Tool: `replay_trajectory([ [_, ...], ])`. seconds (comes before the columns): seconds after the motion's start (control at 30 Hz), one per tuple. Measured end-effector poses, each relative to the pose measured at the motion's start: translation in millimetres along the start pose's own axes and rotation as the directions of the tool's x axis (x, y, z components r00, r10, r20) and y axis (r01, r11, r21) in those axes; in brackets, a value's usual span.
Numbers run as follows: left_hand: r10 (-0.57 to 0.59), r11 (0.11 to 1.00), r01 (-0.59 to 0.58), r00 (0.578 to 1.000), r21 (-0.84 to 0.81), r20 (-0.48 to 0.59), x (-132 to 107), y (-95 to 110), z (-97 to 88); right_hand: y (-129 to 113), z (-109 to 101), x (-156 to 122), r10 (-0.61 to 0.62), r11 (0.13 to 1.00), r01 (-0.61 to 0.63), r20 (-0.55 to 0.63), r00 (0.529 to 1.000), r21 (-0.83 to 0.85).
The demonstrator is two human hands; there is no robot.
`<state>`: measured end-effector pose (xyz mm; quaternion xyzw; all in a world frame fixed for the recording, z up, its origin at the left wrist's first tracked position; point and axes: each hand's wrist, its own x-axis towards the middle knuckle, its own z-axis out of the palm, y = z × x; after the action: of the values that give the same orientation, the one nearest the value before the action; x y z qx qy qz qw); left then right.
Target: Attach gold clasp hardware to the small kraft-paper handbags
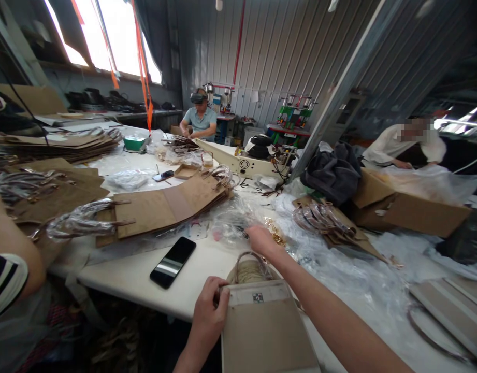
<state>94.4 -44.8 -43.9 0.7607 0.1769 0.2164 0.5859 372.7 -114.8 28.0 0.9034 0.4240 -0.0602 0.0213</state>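
My left hand [210,310] is closed on the left edge of a taupe handbag [267,326], thumb on its front face. The bag leans at the table's front edge, a pale strip with a small printed square along its top. Its curved handle [249,255] stands up behind that edge. Stretched out past the bag, my right hand [261,241] is down at a crumpled clear plastic bag [232,220]. Its fingers look pinched together, and what they hold is hidden. Beside this hand lies a heap of small gold-coloured metal fittings [275,231].
A black phone [173,262] lies left of the handbag. Stacked brown bag panels [164,204] with plastic-wrapped handles spread behind it. On the right are plastic sheeting [339,280] and a cardboard box [424,212]. A co-worker's striped sleeve [5,282] shows at far left; two people work farther back.
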Motion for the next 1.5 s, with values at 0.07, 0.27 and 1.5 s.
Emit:
replay_trajectory([
  [0.07, -0.005, 1.0, 0.005, 1.0, -0.005, 0.004, 0, 0, -0.8, 4, 0, 3, 0.018, 1.0, -0.018, -0.024, 1.0, -0.017],
  [0.27, -0.01, 1.0, 0.01, 1.0, -0.002, -0.005, 0, 0, -2.4, 13, -1, 12, 0.039, 0.999, -0.04, -0.036, 0.999, -0.033],
  [1.5, 0.03, 0.999, -0.029, 0.998, 0.026, -0.05, -4, 1, -1.7, 25, 20, 2, 0.128, 0.992, -0.125, -0.075, 0.989, 0.033],
])
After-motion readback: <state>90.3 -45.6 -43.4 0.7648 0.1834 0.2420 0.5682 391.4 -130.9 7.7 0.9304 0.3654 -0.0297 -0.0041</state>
